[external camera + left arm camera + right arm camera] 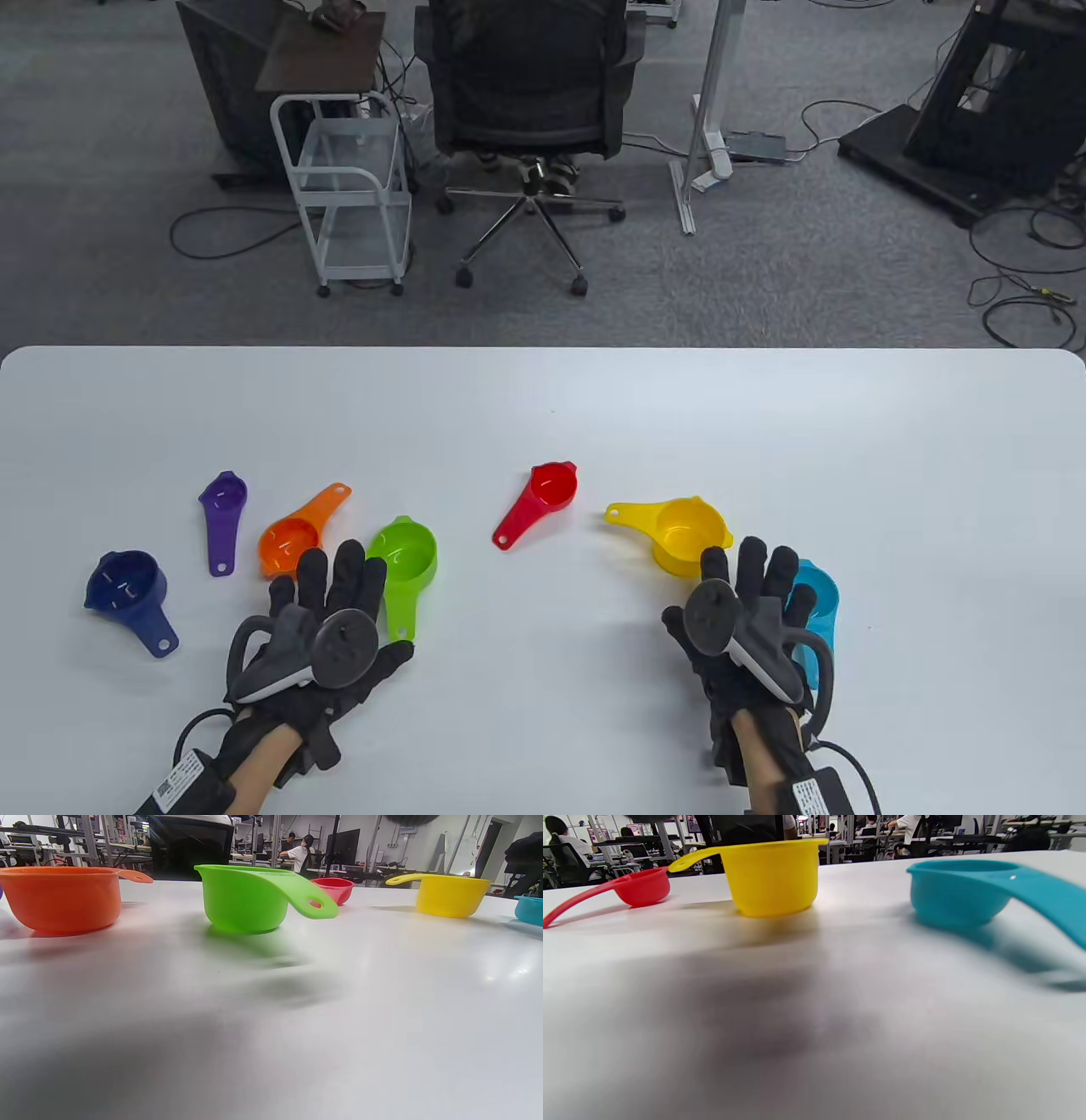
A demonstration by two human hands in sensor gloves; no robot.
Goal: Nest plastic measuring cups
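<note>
Across the white tabletop, table view: seven cups strung in a loose row near the front, far half bare to the back edge. Navy cup, handle toward front right. Purple cup, long axis front-to-back. Orange cup, handle to far right. Green cup, handle toward front. Red cup, handle front left. Yellow cup, handle left. Left hand flat, fingers spread, holding nothing, beside green cup. Right hand flat, released, partly covering teal cup.

Left wrist view: all upright, well apart; fingers out of frame.

Right wrist view: teal handle runs right; fingers out of frame.
</note>
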